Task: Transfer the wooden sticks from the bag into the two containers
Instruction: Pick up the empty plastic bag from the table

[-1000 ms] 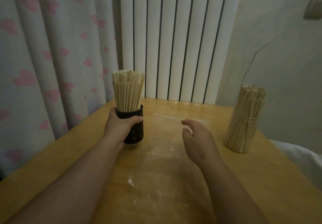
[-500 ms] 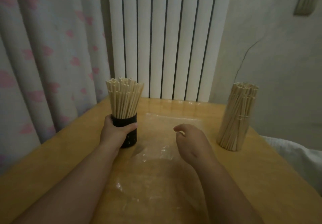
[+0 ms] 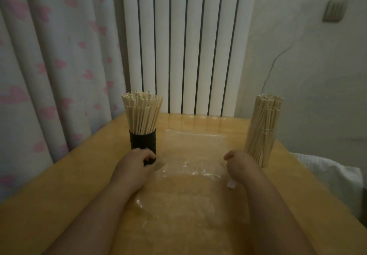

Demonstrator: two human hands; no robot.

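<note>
- While the left hand (image 3: 137, 165) sits low on the black round cup (image 3: 143, 141), its thumb curls across the front of the base, so it's gripping the cup down there.
- That cup stands upright on the left side of the orange-brown wooden worktop (image 3: 59, 185). It's crammed with pale wooden sticks (image 3: 142, 113) that fan out a bit at the top.
- Right hand (image 3: 241, 163) hovers over the right edge of the flat clear plastic bag (image 3: 196, 149). Its fingers are loosely curled and it's holding nothing I can see.
- The bag lies crinkled in the middle of the worktop, between the cup and the other container.
- Just beside the right hand stands a tall see-through container (image 3: 258, 155), pretty hard to make out. It holds a second bundle of wooden sticks (image 3: 265, 115) with a thin band round the middle, leaning slightly.
- Background stuff: white ribbed radiator (image 3: 178, 46) behind the worktop, pale curtain with pink hearts (image 3: 49, 66) on the left, white cloth (image 3: 327, 179) off the right edge.
</note>
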